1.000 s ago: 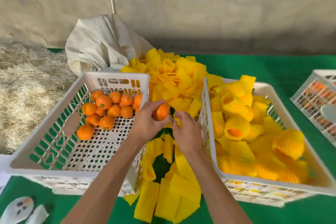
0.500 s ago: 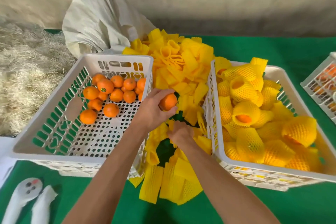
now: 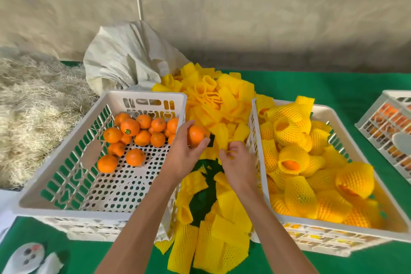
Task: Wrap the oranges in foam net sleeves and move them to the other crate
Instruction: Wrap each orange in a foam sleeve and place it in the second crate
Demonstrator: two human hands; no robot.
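My left hand grips a bare orange above the gap between the two crates. My right hand sits just right of it, fingers curled and pinching the edge of a yellow foam net sleeve from the loose pile. The left white crate holds several bare oranges at its far end. The right white crate is filled with several oranges wrapped in yellow sleeves.
More flat sleeves lie on the green table cover between the crates. A white sack and straw sit behind the left crate. A third crate stands at the right edge. White controllers lie bottom left.
My right hand has come up from the low sleeves to the pile beside the orange. My left hand kept hold of the orange with little movement.
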